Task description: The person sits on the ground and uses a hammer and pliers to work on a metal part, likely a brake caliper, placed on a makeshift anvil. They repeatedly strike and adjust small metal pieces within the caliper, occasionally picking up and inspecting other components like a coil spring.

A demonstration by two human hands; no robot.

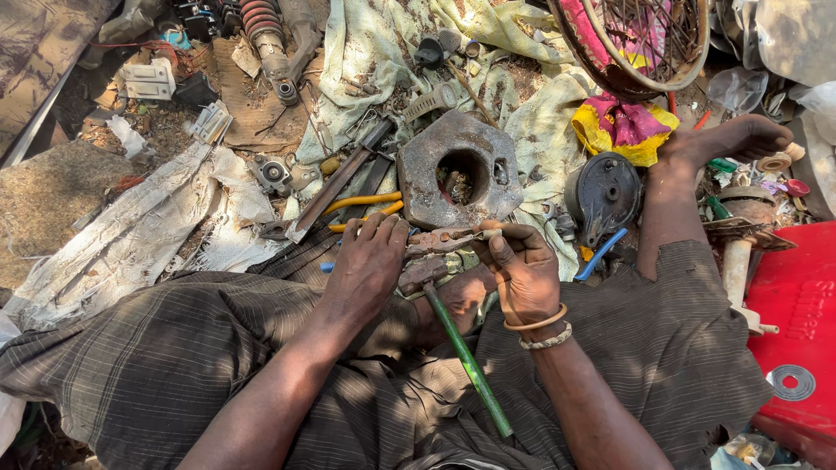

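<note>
Seated on the ground, legs crossed, amid scattered scrap and tools. Left hand [366, 265] curled down over one end of a rusty metal part [444, 239], fingers closed on it. Right hand [522, 270] gripping the other end, thumb pressed on top, fingers wrapped tight beneath; two bangles [542, 329] at that wrist. Metal part held level between both hands, just above the lap and right in front of a heavy grey metal block [460, 170] with a round hole in its middle. Hammer [457, 344] with a green handle lying across the lap, its head just under the held part, handle slanting down toward the right knee. Yellow-handled pliers [366, 204] on the cloth just beyond the left hand, beside a long flat steel bar [335, 187]. Round black cover [603, 196] to the right of the block, with a blue tube [599, 254] near it. Spoked wheel rim [640, 43] at the top, a bare foot [736, 139] stretched out below it. Red panel [797, 305] at the far right edge.
</note>
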